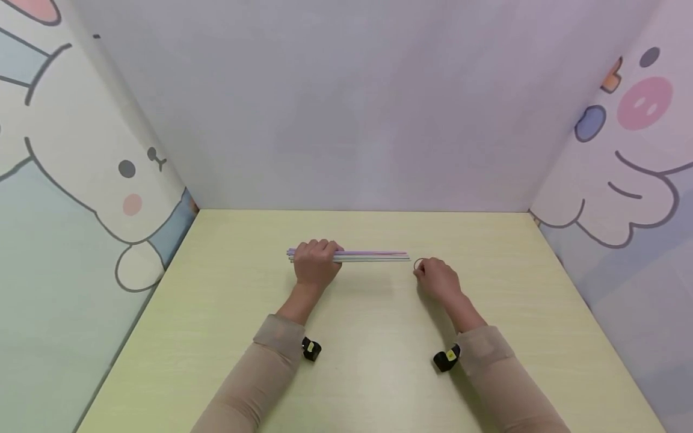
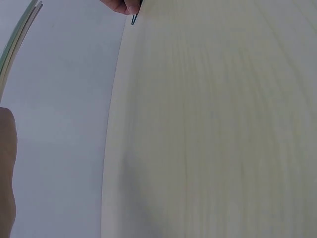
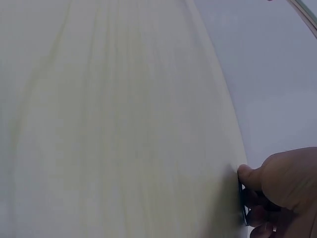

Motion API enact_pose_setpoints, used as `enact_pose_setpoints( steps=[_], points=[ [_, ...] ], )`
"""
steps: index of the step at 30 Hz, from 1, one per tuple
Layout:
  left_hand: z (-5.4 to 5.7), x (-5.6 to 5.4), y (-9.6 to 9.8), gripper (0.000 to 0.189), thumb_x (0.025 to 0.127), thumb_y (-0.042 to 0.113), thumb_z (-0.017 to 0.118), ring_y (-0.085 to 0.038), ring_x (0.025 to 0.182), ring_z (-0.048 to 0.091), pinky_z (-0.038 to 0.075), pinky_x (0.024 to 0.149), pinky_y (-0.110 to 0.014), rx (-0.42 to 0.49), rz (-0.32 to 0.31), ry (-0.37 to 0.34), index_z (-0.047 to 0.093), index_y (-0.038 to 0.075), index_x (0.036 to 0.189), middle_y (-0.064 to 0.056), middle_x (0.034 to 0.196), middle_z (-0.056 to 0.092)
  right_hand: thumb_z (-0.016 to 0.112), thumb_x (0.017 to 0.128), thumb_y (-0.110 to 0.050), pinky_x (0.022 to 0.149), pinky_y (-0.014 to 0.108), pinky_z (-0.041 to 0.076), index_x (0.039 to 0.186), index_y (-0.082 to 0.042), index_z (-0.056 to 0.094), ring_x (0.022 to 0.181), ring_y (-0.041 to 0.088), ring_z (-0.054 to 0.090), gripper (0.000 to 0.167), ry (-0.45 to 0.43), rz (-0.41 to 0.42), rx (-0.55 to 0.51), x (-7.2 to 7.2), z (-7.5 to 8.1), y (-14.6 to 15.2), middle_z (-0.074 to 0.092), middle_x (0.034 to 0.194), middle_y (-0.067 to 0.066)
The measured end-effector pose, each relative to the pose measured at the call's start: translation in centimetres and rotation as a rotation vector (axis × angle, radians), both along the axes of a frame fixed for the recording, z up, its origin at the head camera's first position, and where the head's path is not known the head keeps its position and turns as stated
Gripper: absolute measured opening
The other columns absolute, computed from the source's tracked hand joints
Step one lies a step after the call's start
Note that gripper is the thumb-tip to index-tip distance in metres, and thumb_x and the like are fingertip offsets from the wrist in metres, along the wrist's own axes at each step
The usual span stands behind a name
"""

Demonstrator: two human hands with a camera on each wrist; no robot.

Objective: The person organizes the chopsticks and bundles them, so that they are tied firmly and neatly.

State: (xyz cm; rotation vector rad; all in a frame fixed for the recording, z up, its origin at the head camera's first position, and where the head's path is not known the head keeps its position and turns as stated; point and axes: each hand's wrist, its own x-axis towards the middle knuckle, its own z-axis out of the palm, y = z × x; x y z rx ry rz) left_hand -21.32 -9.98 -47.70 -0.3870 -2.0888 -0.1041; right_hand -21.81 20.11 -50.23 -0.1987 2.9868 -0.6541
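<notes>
My left hand (image 1: 316,263) grips a bundle of long, thin, straw-like sticks (image 1: 373,257) near its left end, fingers wrapped over the top. The sticks are lilac, pink, white and pale green, held level above the table and pointing right. Just beyond their right end, my right hand (image 1: 440,281) pinches a thin dark loop (image 1: 416,263) that looks like an elastic band. In the right wrist view the loop (image 3: 242,203) shows as a dark line between thumb and fingers. The loop and the sticks are apart. The left palm's hold is hidden in the left wrist view.
The pale wood-grain table (image 1: 368,337) meets a plain grey-white wall (image 1: 357,120) at the back. Side panels with cartoon animals (image 1: 130,180) stand left and right. A small black wrist device (image 1: 311,349) sits by the left cuff, another (image 1: 446,359) by the right.
</notes>
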Motion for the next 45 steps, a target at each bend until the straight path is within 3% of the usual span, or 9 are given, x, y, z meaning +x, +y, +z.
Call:
enact_pose_setpoints(
  steps=[6,12,17,22,29,34,41,43,45],
  points=[
    [-0.5,0.1,-0.1,0.014,0.076,0.019,0.078,-0.018,0.045,0.054,0.041,0.046,-0.033,-0.01,0.015,-0.007,0.07,0.012,0.066,-0.001,0.058,0.065,0.052,0.104,-0.018,0.07,0.043,0.044,0.092,-0.002,0.06,0.078,0.027,0.053,0.021,-0.01,-0.051,-0.071,0.1,0.1,-0.4,0.057,0.087,0.012],
    [-1.0,0.1,-0.2,0.016,0.075,0.02,0.079,-0.018,0.045,0.053,0.04,0.045,-0.031,-0.018,0.017,-0.009,0.069,0.012,0.066,-0.001,0.058,0.064,0.048,0.106,-0.017,0.065,0.033,0.046,0.102,0.001,0.06,0.073,0.023,0.057,0.023,0.031,-0.101,-0.334,0.2,0.9,-0.3,0.067,0.095,0.015],
    [-1.1,0.1,-0.2,0.016,0.077,0.02,0.077,-0.018,0.045,0.054,0.041,0.046,-0.031,-0.023,0.015,-0.017,0.069,0.011,0.067,-0.002,0.059,0.065,0.048,0.107,-0.018,0.059,0.029,0.05,0.104,0.005,0.058,0.064,0.019,0.061,0.025,0.018,-0.084,-0.555,0.4,2.4,-0.4,0.065,0.094,0.019],
    [-1.2,0.0,-0.2,0.014,0.078,0.018,0.076,-0.017,0.046,0.055,0.041,0.047,-0.032,-0.028,0.023,-0.032,0.07,0.011,0.067,-0.001,0.059,0.066,0.049,0.107,-0.02,0.062,0.032,0.055,0.104,0.006,0.057,0.065,0.019,0.062,0.028,-0.003,-0.036,-0.687,0.9,4.1,-0.9,0.06,0.085,0.017],
    [-1.2,-0.1,-0.2,0.013,0.076,0.018,0.077,-0.018,0.046,0.055,0.041,0.047,-0.032,-0.025,0.024,-0.03,0.07,0.012,0.067,-0.001,0.059,0.065,0.05,0.107,-0.021,0.062,0.037,0.054,0.101,0.004,0.057,0.065,0.021,0.059,0.027,-0.002,0.033,-0.749,1.5,5.7,-1.6,0.057,0.08,0.013],
    [-1.1,-0.2,-0.2,0.016,0.075,0.018,0.077,-0.017,0.045,0.053,0.041,0.047,-0.033,-0.03,0.028,-0.004,0.068,0.011,0.065,0.0,0.058,0.063,0.052,0.106,-0.02,0.057,0.03,0.048,0.102,0.004,0.057,0.065,0.021,0.057,0.025,-0.013,0.104,-0.764,2.2,6.4,-1.8,0.056,0.077,0.014],
    [-0.9,-0.4,-0.5,0.014,0.075,0.016,0.076,-0.02,0.046,0.055,0.041,0.047,-0.034,-0.001,0.043,0.015,0.067,0.01,0.066,-0.002,0.059,0.065,0.051,0.106,-0.014,0.056,0.027,0.046,0.102,0.002,0.058,0.064,0.024,0.057,0.018,-0.025,0.13,-0.773,3.6,6.6,-2.4,0.057,0.076,0.017],
    [-0.8,-0.6,-0.5,0.016,0.078,0.016,0.074,-0.021,0.045,0.055,0.04,0.046,-0.034,0.01,0.052,0.02,0.066,0.009,0.065,-0.003,0.059,0.065,0.051,0.105,-0.011,0.056,0.028,0.046,0.101,0.004,0.058,0.064,0.026,0.056,0.017,-0.041,0.152,-0.771,4.2,7.2,-2.8,0.056,0.075,0.019],
    [-0.7,-0.7,-0.5,0.02,0.081,0.018,0.071,-0.021,0.044,0.054,0.039,0.045,-0.034,0.017,0.062,0.022,0.066,0.009,0.064,-0.003,0.058,0.064,0.051,0.105,-0.009,0.057,0.03,0.046,0.099,0.005,0.058,0.064,0.027,0.056,0.016,-0.057,0.177,-0.778,4.4,6.8,-3.0,0.056,0.074,0.019]
  ],
)
